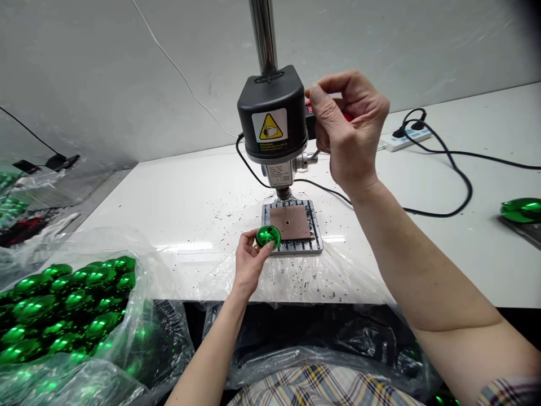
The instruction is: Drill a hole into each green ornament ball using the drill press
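Observation:
A shiny green bauble is pinched in my left hand, at the front left corner of the drill press's slotted base plate. On that plate lies a brown square board with a small hole in it. Above it stands the black-topped drill press, bearing a yellow warning label. My right hand is raised at the right of the machine, its fingers curled round the feed lever. A bit of red shows between those fingers; the palm hides most of the lever.
A clear plastic bag full of green baubles is at the left. Dark shavings dot the white table. A power strip with black cables lies at the back right. Another green bauble rests at the right edge.

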Available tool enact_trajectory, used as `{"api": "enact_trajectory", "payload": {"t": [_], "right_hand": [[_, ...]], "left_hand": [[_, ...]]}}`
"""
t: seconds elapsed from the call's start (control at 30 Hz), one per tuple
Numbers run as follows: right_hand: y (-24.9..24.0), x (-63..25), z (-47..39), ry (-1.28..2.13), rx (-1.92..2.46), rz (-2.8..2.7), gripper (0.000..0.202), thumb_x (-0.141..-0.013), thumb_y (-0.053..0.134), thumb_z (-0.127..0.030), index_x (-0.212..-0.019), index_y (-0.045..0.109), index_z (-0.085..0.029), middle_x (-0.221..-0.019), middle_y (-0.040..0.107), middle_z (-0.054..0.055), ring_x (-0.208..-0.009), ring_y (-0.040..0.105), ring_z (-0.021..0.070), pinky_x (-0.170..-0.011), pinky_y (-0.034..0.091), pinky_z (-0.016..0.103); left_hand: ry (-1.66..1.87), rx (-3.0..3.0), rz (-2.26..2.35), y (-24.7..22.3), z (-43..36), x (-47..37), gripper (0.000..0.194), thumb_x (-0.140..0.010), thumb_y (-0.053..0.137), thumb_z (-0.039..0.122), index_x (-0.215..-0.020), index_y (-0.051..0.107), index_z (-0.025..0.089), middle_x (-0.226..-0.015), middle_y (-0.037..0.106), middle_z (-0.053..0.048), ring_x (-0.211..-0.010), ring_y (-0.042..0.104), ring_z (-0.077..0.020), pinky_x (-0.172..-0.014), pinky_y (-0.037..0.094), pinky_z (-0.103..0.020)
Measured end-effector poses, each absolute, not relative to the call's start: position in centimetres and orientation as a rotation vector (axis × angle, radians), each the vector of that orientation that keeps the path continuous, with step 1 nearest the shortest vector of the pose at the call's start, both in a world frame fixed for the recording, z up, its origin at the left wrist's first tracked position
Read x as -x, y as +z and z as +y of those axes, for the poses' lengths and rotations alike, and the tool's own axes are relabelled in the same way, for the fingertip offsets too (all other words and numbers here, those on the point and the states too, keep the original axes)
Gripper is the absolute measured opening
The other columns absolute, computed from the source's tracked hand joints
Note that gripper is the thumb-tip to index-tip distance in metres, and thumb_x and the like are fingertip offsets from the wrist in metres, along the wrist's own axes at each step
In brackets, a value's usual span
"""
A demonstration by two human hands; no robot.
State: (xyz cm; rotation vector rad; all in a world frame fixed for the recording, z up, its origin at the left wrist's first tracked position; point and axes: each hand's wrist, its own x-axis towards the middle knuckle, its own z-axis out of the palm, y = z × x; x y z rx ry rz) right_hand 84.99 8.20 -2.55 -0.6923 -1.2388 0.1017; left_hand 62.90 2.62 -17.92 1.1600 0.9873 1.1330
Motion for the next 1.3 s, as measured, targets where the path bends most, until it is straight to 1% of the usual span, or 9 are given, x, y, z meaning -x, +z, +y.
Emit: {"api": "enact_trajectory", "payload": {"t": [0.1,0.23,0.3,0.47,0.6,0.73,1.03,1.17,1.3], "right_hand": [[-2.4,-84.8,8.0,0.108,0.682,-1.229,0.044,-0.087,0.062,-0.068,-0.090,0.060,-0.024,-0.081,0.064,0.001,-0.058,0.056,0.0094,-0.050,0.048,0.025],[-2.5,-84.7,8.1,0.115,0.672,-1.211,0.045,-0.086,0.062,-0.070,-0.089,0.060,-0.025,-0.083,0.064,0.002,-0.058,0.055,0.0101,-0.050,0.047,0.025],[-2.6,-84.8,8.4,0.106,0.654,-1.212,0.045,-0.088,0.060,-0.070,-0.090,0.060,-0.024,-0.083,0.064,0.003,-0.059,0.056,0.0109,-0.050,0.048,0.026],[-2.9,-84.9,8.7,0.100,0.687,-1.207,0.044,-0.089,0.061,-0.068,-0.092,0.060,-0.024,-0.081,0.062,0.003,-0.063,0.058,0.0132,-0.053,0.048,0.028],[-2.8,-84.8,8.5,0.111,0.687,-1.204,0.041,-0.090,0.062,-0.065,-0.092,0.060,-0.024,-0.082,0.062,0.003,-0.064,0.058,0.0129,-0.055,0.049,0.028],[-2.7,-84.7,8.5,0.129,0.639,-1.208,0.040,-0.090,0.064,-0.063,-0.090,0.059,-0.023,-0.083,0.064,0.003,-0.063,0.057,0.0125,-0.054,0.048,0.028],[-2.6,-84.7,8.5,0.106,0.672,-1.201,0.047,-0.088,0.061,-0.070,-0.090,0.059,-0.023,-0.079,0.062,0.003,-0.061,0.056,0.0121,-0.052,0.047,0.027],[-2.6,-84.6,8.5,0.093,0.670,-1.213,0.050,-0.088,0.056,-0.074,-0.091,0.058,-0.024,-0.079,0.062,0.003,-0.062,0.056,0.0125,-0.052,0.047,0.027],[-2.5,-84.6,8.4,0.100,0.676,-1.222,0.051,-0.087,0.056,-0.074,-0.090,0.057,-0.023,-0.080,0.062,0.003,-0.061,0.056,0.0121,-0.052,0.047,0.027]], "left_hand": [[1.045,-0.991,0.972,-18.1,3.5,-62.8,0.057,-0.066,0.088,0.044,-0.106,0.057,0.016,-0.104,0.070,-0.008,-0.089,0.069,-0.0197,-0.082,0.056,-0.037],[1.028,-0.874,0.914,-19.0,4.1,-62.4,0.065,-0.059,0.093,0.045,-0.106,0.058,0.015,-0.097,0.071,-0.006,-0.084,0.071,-0.0181,-0.081,0.056,-0.034],[1.011,-0.835,0.887,-19.3,4.2,-62.3,0.066,-0.059,0.093,0.047,-0.106,0.059,0.015,-0.097,0.072,-0.006,-0.082,0.072,-0.0185,-0.079,0.056,-0.032],[0.920,-0.738,0.841,-19.4,4.1,-62.0,0.052,-0.075,0.083,0.050,-0.107,0.064,0.013,-0.101,0.074,-0.012,-0.084,0.073,-0.0200,-0.083,0.057,-0.034],[0.881,-0.592,0.836,-19.0,4.4,-62.0,0.040,-0.085,0.073,0.041,-0.111,0.064,0.012,-0.108,0.073,-0.015,-0.090,0.072,-0.0206,-0.090,0.058,-0.035],[0.888,-0.526,0.834,-18.6,4.5,-62.1,0.036,-0.088,0.068,0.035,-0.115,0.061,0.012,-0.109,0.073,-0.015,-0.092,0.073,-0.0211,-0.093,0.059,-0.036],[0.899,-0.561,0.831,-18.2,5.1,-62.3,0.039,-0.083,0.070,0.034,-0.114,0.060,0.012,-0.109,0.073,-0.015,-0.096,0.073,-0.0226,-0.092,0.059,-0.036],[0.989,-0.647,0.856,-18.7,6.1,-62.7,0.042,-0.078,0.077,0.037,-0.110,0.061,0.014,-0.109,0.072,-0.012,-0.095,0.071,-0.0210,-0.092,0.058,-0.037],[1.141,-0.946,0.940,-19.4,7.6,-63.6,0.054,-0.070,0.086,0.037,-0.114,0.062,0.018,-0.107,0.071,-0.007,-0.095,0.068,-0.0181,-0.089,0.054,-0.034]]}}
